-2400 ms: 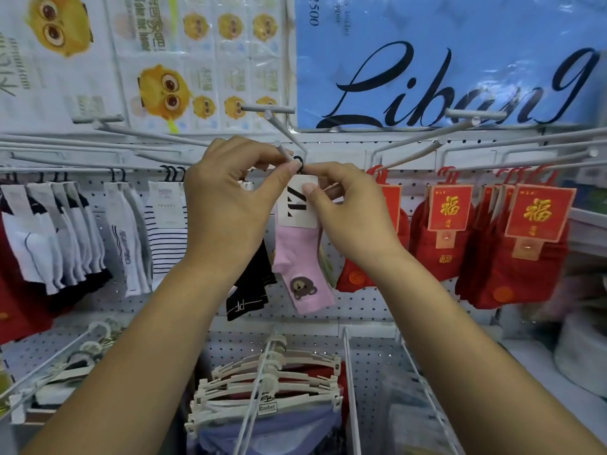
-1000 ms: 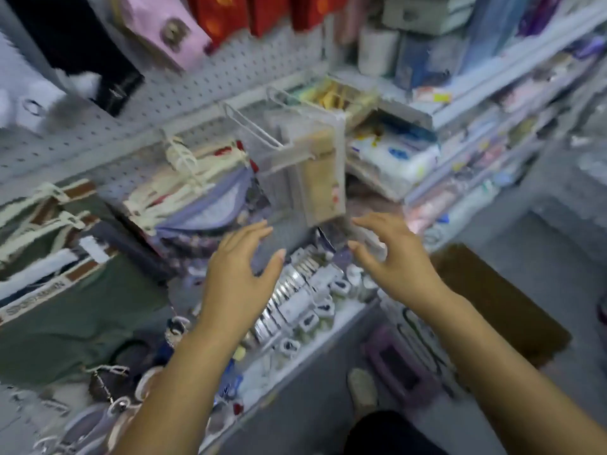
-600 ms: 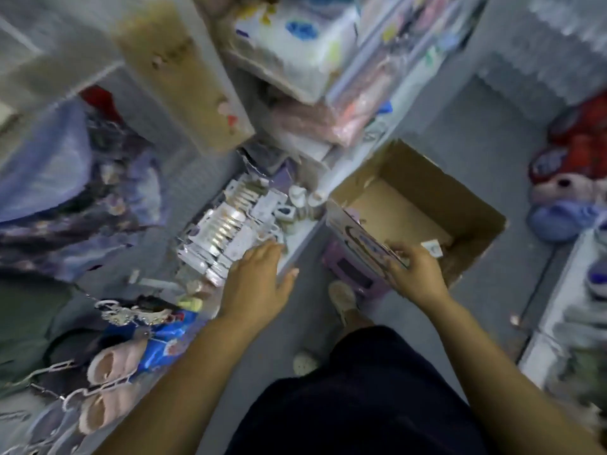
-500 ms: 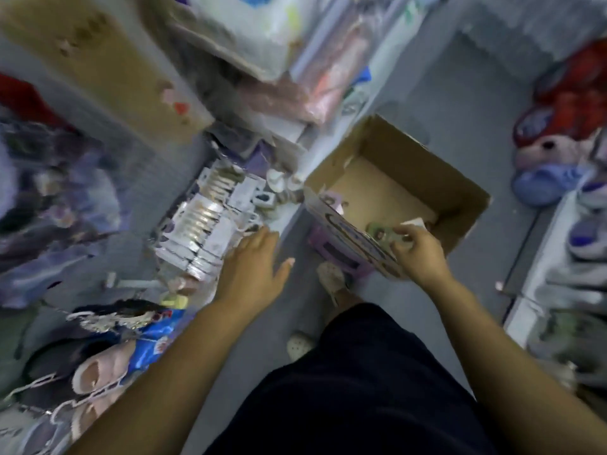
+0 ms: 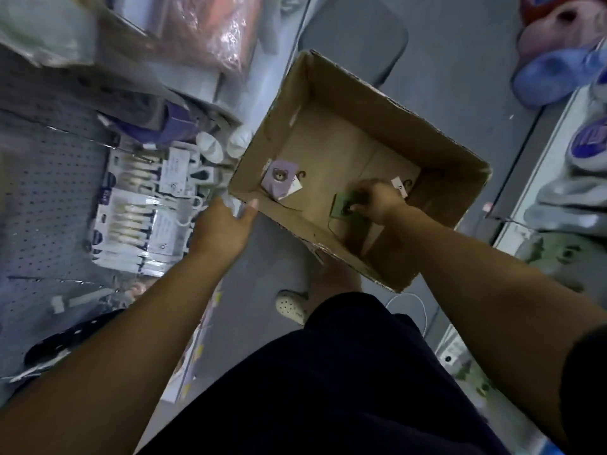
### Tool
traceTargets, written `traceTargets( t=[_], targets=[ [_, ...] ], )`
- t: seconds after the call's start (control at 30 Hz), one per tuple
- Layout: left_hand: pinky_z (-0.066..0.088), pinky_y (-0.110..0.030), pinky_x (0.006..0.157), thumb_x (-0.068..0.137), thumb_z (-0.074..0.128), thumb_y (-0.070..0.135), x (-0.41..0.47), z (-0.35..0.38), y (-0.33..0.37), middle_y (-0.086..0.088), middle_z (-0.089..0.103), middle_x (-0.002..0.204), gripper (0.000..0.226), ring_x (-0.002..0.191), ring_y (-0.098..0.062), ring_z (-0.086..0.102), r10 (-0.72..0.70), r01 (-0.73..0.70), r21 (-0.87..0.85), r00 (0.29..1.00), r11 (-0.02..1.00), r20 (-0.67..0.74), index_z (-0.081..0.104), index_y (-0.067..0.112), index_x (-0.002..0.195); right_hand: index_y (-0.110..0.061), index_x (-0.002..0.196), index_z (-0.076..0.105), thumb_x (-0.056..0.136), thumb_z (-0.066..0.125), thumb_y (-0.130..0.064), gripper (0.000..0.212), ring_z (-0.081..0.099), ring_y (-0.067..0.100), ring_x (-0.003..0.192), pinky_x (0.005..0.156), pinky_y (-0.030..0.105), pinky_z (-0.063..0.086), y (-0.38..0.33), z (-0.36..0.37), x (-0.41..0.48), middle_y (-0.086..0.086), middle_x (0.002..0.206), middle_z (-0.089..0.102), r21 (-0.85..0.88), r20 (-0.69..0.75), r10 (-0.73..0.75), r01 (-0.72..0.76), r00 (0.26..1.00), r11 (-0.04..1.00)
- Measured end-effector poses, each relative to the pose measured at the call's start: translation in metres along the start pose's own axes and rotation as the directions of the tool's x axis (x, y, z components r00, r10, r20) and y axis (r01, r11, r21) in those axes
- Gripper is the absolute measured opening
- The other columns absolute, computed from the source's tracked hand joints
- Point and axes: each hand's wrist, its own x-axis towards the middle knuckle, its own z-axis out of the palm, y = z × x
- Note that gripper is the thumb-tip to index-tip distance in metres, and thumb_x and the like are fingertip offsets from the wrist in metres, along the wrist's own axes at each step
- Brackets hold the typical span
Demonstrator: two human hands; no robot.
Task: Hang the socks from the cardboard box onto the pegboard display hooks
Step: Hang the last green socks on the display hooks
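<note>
two socks (image 5: 279, 178) are seen in the cardboard box (image 5: 377, 103) on grey floor (image 5: 460, 60). the green sock (image 5: 341, 206) is gripped by the blurred right hand (image 5: 377, 198); the left hand (image 5: 223, 224) is relaxed.

cardboard box (image 5: 328, 90): plain brown
bear sock (image 5: 279, 180): lilac, brown bear face
green sock (image 5: 341, 206): dull green
floor (image 5: 460, 60): grey
pegboard (image 5: 39, 192): grey, dotted holes

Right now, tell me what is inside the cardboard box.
Inside the cardboard box: a purple bear sock near the left wall, a green sock gripped by the right hand, and a white tag beside it. The hand hides part of the green sock and whatever lies beneath.
</note>
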Motion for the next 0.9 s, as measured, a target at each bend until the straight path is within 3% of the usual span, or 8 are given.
traceTargets(
  t=[0.07, 0.13, 0.33, 0.53, 0.63, 0.73, 0.8, 0.9],
  targets=[
    [0.057, -0.049, 0.086, 0.075, 0.048, 0.079, 0.017, 0.006, -0.004, -0.014, 0.075, 0.101, 0.082, 0.087, -0.035, 0.074, 0.0, 0.0, -0.029, 1.0, 1.0, 0.017, 0.064, 0.007, 0.113, -0.023, 0.131, 0.063, 0.091, 0.07, -0.022, 0.04, 0.048, 0.033, 0.13, 0.109, 0.047, 0.042, 0.003, 0.009, 0.02, 0.008, 0.139, 0.056, -0.124, 0.046, 0.002, 0.004, 0.999, 0.992],
    [0.059, -0.049, 0.08, 0.087, 0.062, 0.059, 0.024, 0.011, -0.004, -0.011, 0.076, 0.084, 0.054, 0.075, -0.03, 0.075, 0.015, -0.013, -0.074, 0.999, 0.997, 0.036, 0.067, 0.006, 0.092, -0.022, 0.13, 0.062, 0.092, 0.068, -0.023, 0.039, 0.043, 0.036, 0.132, 0.107, 0.05, 0.039, 0.007, 0.019, 0.036, 0.01, 0.139, 0.053, -0.241, 0.06, 0.019, -0.004, 0.998, 0.971],
    [0.057, -0.041, 0.072, 0.096, 0.068, 0.034, 0.026, 0.018, -0.001, -0.007, 0.074, 0.08, 0.028, 0.076, -0.023, 0.076, 0.045, -0.042, -0.181, 0.999, 0.982, 0.013, 0.055, 0.023, 0.074, -0.025, 0.126, 0.065, 0.087, 0.071, -0.023, 0.04, 0.04, 0.042, 0.135, 0.114, 0.05, 0.029, 0.013, 0.045, 0.065, 0.014, 0.142, 0.049, -0.228, 0.055, 0.13, -0.114, 0.99, 0.967],
    [0.059, -0.046, 0.086, 0.089, 0.067, 0.052, 0.035, 0.002, -0.001, -0.003, 0.072, 0.099, 0.043, 0.089, -0.028, 0.074, -0.033, 0.013, -0.287, 0.997, 0.958, -0.068, 0.056, 0.019, 0.115, -0.012, 0.12, 0.065, 0.096, 0.064, -0.014, 0.024, 0.062, 0.029, 0.112, 0.093, 0.025, 0.043, -0.037, 0.052, 0.08, 0.011, 0.121, 0.067, 0.243, 0.015, -0.064, 0.059, 0.998, 0.968],
    [0.056, -0.024, 0.071, 0.099, 0.064, 0.033, 0.042, -0.005, 0.002, -0.006, 0.074, 0.092, 0.019, 0.076, -0.016, 0.074, 0.034, -0.052, -0.254, 0.997, 0.966, -0.075, 0.067, 0.015, 0.102, -0.027, 0.081, 0.055, 0.09, 0.074, -0.021, 0.021, 0.055, 0.013, 0.077, 0.07, 0.027, 0.046, -0.077, 0.045, 0.092, -0.004, 0.084, 0.059, 0.396, -0.044, -0.119, 0.127, 0.992, 0.909],
    [0.047, -0.01, 0.065, 0.099, 0.064, 0.027, 0.047, -0.009, -0.001, -0.007, 0.075, 0.081, 0.019, 0.071, -0.008, 0.069, 0.116, -0.127, -0.163, 0.99, 0.978, -0.074, 0.072, 0.013, 0.089, -0.014, 0.082, 0.06, 0.089, 0.073, -0.017, 0.015, 0.05, 0.014, 0.072, 0.064, 0.026, 0.039, -0.105, 0.045, 0.112, 0.0, 0.079, 0.056, 0.467, -0.12, -0.045, 0.096, 0.992, 0.879],
    [0.052, -0.021, 0.075, 0.098, 0.065, 0.027, 0.052, -0.014, -0.005, -0.007, 0.075, 0.079, 0.02, 0.076, -0.018, 0.071, 0.153, -0.158, -0.145, 0.987, 0.977, -0.043, 0.074, 0.012, 0.088, -0.002, 0.095, 0.066, 0.09, 0.07, -0.012, 0.013, 0.051, 0.017, 0.082, 0.069, 0.025, 0.04, -0.113, 0.051, 0.126, 0.006, 0.088, 0.058, 0.491, -0.129, 0.017, 0.049, 0.991, 0.87],
    [0.056, -0.04, 0.081, 0.097, 0.066, 0.027, 0.058, -0.018, -0.007, -0.008, 0.074, 0.078, 0.021, 0.079, -0.027, 0.073, 0.176, -0.177, -0.156, 0.984, 0.972, -0.02, 0.074, 0.012, 0.086, -0.01, 0.09, 0.059, 0.089, 0.067, -0.007, 0.009, 0.045, 0.015, 0.086, 0.071, 0.022, 0.037, -0.12, 0.059, 0.132, 0.003, 0.092, 0.054, 0.49, -0.055, 0.062, -0.027, 0.997, 0.872]
  ],
)
